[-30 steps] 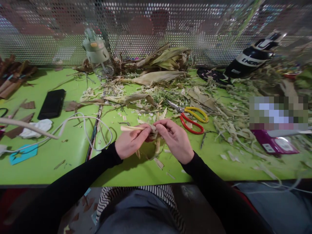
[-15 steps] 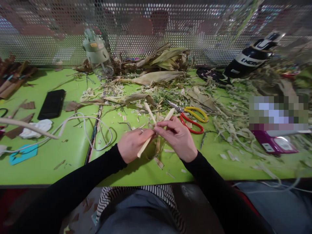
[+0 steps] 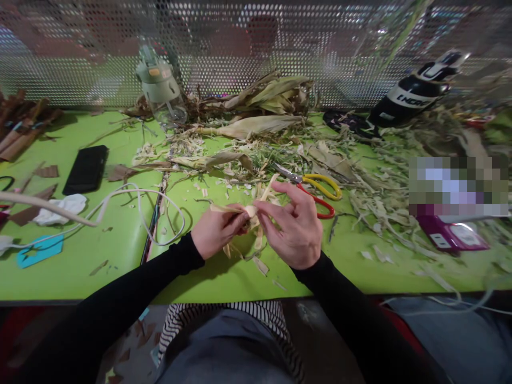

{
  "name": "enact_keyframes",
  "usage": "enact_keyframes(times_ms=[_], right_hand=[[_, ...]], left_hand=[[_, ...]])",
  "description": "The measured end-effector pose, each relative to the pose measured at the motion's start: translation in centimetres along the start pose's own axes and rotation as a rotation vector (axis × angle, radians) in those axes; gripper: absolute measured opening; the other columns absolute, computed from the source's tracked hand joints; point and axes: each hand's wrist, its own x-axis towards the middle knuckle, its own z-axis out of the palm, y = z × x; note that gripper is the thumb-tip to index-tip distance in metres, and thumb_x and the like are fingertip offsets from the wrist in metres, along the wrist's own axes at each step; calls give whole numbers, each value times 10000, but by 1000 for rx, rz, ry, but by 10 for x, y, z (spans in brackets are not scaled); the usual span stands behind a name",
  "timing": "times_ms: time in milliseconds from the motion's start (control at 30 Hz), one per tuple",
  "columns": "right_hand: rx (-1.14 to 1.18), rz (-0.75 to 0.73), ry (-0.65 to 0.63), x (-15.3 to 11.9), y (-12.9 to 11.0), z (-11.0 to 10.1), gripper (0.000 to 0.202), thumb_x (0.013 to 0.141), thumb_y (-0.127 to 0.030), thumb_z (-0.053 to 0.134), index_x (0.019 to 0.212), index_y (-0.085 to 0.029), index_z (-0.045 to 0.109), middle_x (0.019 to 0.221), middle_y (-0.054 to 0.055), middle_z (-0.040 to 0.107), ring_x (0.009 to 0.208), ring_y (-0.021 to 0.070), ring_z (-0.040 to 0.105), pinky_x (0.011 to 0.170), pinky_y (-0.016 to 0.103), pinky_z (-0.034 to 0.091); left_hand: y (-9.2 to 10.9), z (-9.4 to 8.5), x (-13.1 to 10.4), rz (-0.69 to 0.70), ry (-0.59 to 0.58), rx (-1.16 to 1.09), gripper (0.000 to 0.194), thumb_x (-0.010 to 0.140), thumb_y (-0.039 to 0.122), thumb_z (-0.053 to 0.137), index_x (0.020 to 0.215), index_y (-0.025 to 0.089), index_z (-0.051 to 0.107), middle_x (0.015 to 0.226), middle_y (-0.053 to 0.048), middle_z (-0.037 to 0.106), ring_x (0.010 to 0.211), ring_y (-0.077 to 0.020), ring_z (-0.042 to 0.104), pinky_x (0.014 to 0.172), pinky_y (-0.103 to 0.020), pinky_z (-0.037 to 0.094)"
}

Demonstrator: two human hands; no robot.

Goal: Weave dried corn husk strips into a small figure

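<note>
Pale corn husk strips [image 3: 251, 210] are bunched between my two hands, above the near edge of the green table. My left hand [image 3: 218, 226] pinches the bunch from the left, and a strip end sticks out over its fingers. From the right, my right hand [image 3: 294, 226] holds the husk between thumb and forefinger, its other fingers bent. One strip end [image 3: 269, 188] points up beside the right fingertips. Just beyond that hand lie scissors [image 3: 320, 188] with one yellow and one red handle, partly covered by it.
Husk shreds and whole husks [image 3: 256, 126] litter the back of the table [image 3: 100, 285]. A clear bottle [image 3: 160, 88] and a black bottle [image 3: 412, 98] stand near the perforated metal screen. At left lie a phone [image 3: 85, 169], a white cable [image 3: 138, 213] and a blue tag [image 3: 40, 252].
The crossed strips have been folded into a tighter bunch. My left hand has turned, with its thumb now on the near side; my right hand's fingers have lifted and spread somewhat.
</note>
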Motion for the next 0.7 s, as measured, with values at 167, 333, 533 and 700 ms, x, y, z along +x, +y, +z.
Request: enact_keyframes(times_ms=[167, 333, 533, 700], right_hand=[[131, -126, -19, -1, -2, 0, 174, 827, -162, 630, 958, -257, 693, 1110, 61, 677, 824, 173, 648, 664, 300, 546], [635, 137, -262, 0, 2, 5, 120, 875, -242, 580, 936, -194, 672, 828, 29, 716, 694, 128, 666, 624, 250, 541], [551, 129, -258, 5, 2, 4, 194, 894, -222, 528, 999, -204, 690, 739, 13, 654, 654, 118, 593, 625, 251, 488], [550, 151, -322, 7, 2, -2, 197, 896, -246, 523, 979, -213, 699, 758, 18, 670, 635, 119, 590, 604, 245, 473]], left_hand=[[-8, 2, 1, 69, -2, -46, 270, 901, 325, 447, 751, 136, 569, 685, -22, 598, 572, -94, 554, 588, -234, 471], [-11, 2, 0, 35, -43, -82, 265, 897, 327, 451, 772, 130, 576, 653, -19, 596, 557, -94, 545, 560, -228, 465], [-2, -1, -2, -103, -63, -112, 331, 891, 412, 459, 806, 122, 593, 629, -20, 609, 552, -106, 593, 542, -219, 474], [-3, -3, -2, -122, -80, -102, 346, 887, 422, 460, 776, 125, 599, 622, -14, 608, 553, -99, 580, 563, -221, 481]])
